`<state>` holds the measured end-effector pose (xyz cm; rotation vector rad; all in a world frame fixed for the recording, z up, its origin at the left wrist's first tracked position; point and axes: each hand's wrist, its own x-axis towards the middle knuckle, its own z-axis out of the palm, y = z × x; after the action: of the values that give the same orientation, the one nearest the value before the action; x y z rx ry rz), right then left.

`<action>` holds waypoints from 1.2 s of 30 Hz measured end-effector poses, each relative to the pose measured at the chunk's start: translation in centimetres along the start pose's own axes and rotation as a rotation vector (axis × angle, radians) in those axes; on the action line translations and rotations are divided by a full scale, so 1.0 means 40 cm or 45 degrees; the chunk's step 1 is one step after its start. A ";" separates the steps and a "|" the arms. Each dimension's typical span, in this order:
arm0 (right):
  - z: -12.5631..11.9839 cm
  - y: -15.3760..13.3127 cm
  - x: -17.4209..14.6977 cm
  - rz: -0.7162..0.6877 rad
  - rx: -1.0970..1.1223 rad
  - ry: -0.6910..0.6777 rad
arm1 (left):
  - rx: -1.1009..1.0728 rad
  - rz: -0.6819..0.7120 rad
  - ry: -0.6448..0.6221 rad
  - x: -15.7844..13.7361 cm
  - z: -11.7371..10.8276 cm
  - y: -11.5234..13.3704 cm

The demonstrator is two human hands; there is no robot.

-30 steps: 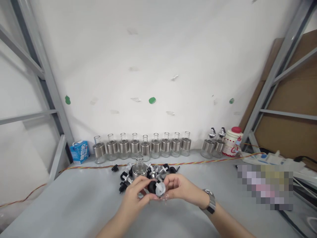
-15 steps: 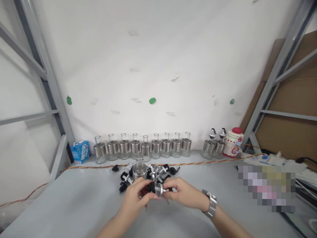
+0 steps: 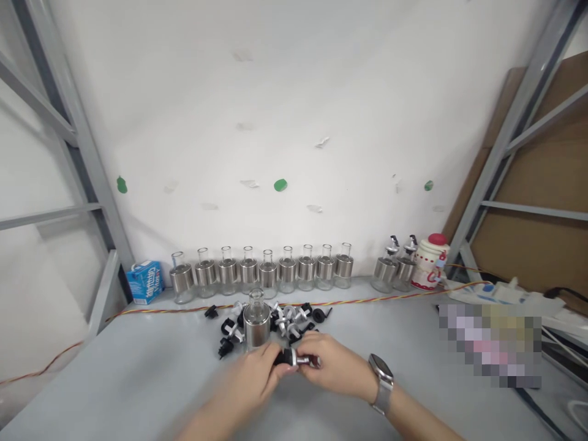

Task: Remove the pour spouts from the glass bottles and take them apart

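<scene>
Between my two hands lies a black and silver pour spout [image 3: 288, 358], held sideways just above the grey table. My left hand [image 3: 257, 370] grips its black end, with fingers wrapped round it. The fingers of my right hand [image 3: 328, 362] are closed on the slim metal end. Right behind my left hand stands an open glass bottle [image 3: 256, 321] with a steel sleeve, its base partly hidden by the hand. Around that bottle lies a heap of loose black and silver spout parts [image 3: 287, 315].
A row of several sleeved glass bottles [image 3: 248, 271] lines the wall. Two bottles with spouts fitted [image 3: 386, 269] stand at the right, beside a red-lidded white container [image 3: 430, 263]. A blue carton [image 3: 145, 283] is at the left. A twisted wire [image 3: 367, 300] crosses the table; a blurred-out item [image 3: 491, 346] lies right.
The pour spout has turned so its metal end points more to the right. My right hand has turned over, its fingers curling further round that end. The view has shifted slightly.
</scene>
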<state>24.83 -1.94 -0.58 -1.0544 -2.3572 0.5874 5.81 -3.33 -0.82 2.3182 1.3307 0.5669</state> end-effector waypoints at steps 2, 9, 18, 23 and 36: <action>-0.008 -0.001 -0.001 0.018 0.083 -0.035 | 0.009 -0.028 -0.019 -0.003 -0.004 0.001; -0.021 0.006 0.004 0.147 0.751 -0.206 | -0.602 -0.104 -0.058 0.002 0.029 -0.008; 0.011 0.007 0.009 0.201 0.670 0.046 | -1.088 -0.071 -0.065 0.005 0.060 -0.005; 0.005 -0.008 0.001 0.167 0.456 0.095 | -1.119 -0.094 -0.091 0.013 0.054 -0.008; 0.038 -0.025 -0.015 0.009 0.090 0.276 | -1.196 -0.192 -0.165 0.011 0.056 -0.021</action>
<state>23.71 -3.27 -1.37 -1.0399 -2.1314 0.5268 6.62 -2.90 -3.07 1.4447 0.8779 0.7634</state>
